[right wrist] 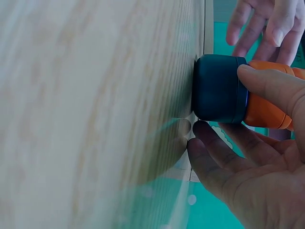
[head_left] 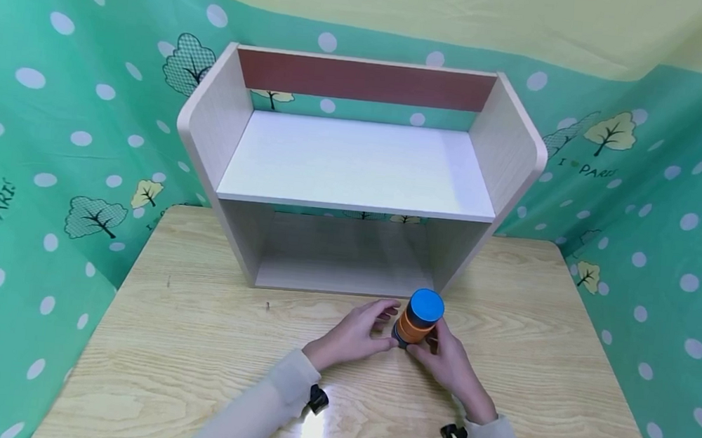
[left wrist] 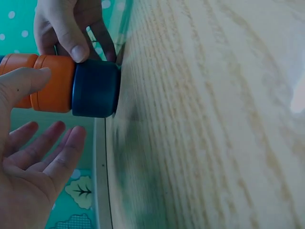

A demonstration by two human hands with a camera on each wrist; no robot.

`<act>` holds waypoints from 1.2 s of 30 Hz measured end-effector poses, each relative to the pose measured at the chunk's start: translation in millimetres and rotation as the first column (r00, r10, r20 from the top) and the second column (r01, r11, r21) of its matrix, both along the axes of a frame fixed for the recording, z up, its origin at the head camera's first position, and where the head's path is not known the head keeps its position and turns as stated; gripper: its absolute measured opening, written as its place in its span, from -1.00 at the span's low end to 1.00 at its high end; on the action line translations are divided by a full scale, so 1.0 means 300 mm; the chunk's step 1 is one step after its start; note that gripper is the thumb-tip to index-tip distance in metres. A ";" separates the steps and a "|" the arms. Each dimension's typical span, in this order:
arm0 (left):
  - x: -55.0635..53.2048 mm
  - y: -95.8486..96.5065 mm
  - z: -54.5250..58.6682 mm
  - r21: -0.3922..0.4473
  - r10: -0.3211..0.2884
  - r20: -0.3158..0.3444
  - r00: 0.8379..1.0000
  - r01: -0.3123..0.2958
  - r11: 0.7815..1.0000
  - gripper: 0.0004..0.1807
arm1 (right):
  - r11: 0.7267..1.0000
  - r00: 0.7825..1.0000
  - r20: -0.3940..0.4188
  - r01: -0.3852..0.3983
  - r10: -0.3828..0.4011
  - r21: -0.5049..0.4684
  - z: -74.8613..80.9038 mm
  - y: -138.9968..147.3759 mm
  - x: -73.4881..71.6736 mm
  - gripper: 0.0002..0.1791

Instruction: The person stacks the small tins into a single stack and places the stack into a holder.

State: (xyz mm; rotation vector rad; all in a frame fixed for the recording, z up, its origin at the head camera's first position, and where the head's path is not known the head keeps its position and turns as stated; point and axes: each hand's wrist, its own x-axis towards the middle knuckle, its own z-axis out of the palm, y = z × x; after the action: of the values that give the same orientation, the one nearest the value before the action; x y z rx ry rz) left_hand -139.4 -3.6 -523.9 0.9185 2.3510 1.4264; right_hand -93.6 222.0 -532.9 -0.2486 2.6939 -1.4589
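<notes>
A stack of short round containers (head_left: 413, 324) stands on the table just in front of the shelf's lower right corner. Its top is bright blue, its middle orange and its base dark blue. On its right side, my right hand (head_left: 448, 362) holds it low, with the thumb at the seam of the dark blue container (right wrist: 219, 88) and fingertips against its other side. My left hand (head_left: 355, 336) is at the left side, fingers spread and apart from the stack. Its thumb overlaps the orange part (left wrist: 55, 83) in the left wrist view; whether it touches, I cannot tell.
A two-level white shelf (head_left: 362, 164) with a dark red back strip stands at the back of the light wood table (head_left: 184, 365). A green dotted curtain (head_left: 37, 111) hangs behind and along both sides. Black straps (head_left: 317, 399) sit at the wrists.
</notes>
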 end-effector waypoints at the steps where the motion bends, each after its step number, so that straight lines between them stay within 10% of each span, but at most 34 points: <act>1: 0.000 0.001 -0.002 0.000 0.000 0.005 1.000 0.000 1.000 -0.25 | 1.000 1.000 -0.001 0.000 0.000 0.000 0.000 -0.001 0.000 -0.32; 36: -0.023 0.062 -0.059 0.018 0.028 0.002 1.000 -0.028 0.999 -0.30 | 1.000 1.000 -0.006 0.010 -0.010 -0.011 -0.002 0.003 0.002 -0.30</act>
State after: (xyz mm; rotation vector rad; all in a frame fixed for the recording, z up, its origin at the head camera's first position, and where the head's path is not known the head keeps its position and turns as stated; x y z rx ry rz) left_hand -146.3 15.1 -541.5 0.8918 2.3626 1.4601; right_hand -92.9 222.9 -533.5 -0.2411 2.6965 -1.4787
